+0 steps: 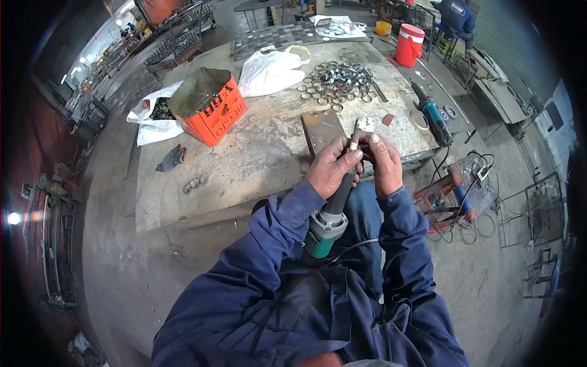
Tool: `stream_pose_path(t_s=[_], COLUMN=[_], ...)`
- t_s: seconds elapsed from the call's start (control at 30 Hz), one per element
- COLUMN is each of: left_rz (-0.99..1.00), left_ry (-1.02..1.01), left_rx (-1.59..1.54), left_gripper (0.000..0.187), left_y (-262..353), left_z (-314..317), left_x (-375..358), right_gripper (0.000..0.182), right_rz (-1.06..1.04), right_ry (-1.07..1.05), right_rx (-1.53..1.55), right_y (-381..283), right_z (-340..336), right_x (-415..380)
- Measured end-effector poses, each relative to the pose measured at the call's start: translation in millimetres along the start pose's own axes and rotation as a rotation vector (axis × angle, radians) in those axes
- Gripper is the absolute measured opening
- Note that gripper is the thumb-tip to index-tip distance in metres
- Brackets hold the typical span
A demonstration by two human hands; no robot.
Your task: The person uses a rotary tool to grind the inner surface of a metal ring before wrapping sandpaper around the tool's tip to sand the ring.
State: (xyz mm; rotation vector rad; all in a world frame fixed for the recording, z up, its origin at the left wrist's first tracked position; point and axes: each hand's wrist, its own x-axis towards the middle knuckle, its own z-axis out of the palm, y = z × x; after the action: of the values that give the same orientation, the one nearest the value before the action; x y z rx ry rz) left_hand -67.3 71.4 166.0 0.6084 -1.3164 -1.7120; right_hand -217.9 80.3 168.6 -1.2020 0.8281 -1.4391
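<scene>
A green and black die grinder (327, 235) rests upright against my lap, its dark neck rising between my hands. My left hand (333, 166) is closed at the upper end of this neck, with the thumb near the tip. Close beside it, my right hand (385, 162) pinches a small brown strip (365, 137) that looks like sandpaper, at the grinder's tip. A thin rod (356, 125) sticks up there. Fingers partly hide the contact. Just beyond my hands lies a rusty metal plate (321, 127) on the worktable (244, 165).
Metal rings (333, 85) are heaped at the back. An orange tin (217, 113), white bags (272, 70), a dark glove (171, 159) and several rings (194, 182) lie leftward. Rightward are a reddish sandpaper piece (388, 119), a teal grinder (433, 113) and a red cooler (408, 46). A person (455, 17) sits behind.
</scene>
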Motion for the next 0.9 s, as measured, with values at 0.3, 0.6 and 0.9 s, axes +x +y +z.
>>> stream_pose_path(t_s=[0.3, 0.6, 0.9], left_rz=[0.104, -0.032, -0.03], left_ry=[-0.008, -0.063, 0.062], left_rx=[0.179, 0.147, -0.047], left_gripper=[0.029, 0.027, 0.015], left_y=[-17, -21, -17], left_z=[4, 15, -8], left_x=[7, 3, 5], right_gripper=[0.022, 0.029, 0.028], right_rz=[0.033, -0.494, -2.125], right_ry=[0.058, 0.338, 0.735], right_rx=[-0.102, -0.1, -2.191], right_y=[-2, -145, -394], right_z=[-4, -48, 7], right_x=[4, 22, -135])
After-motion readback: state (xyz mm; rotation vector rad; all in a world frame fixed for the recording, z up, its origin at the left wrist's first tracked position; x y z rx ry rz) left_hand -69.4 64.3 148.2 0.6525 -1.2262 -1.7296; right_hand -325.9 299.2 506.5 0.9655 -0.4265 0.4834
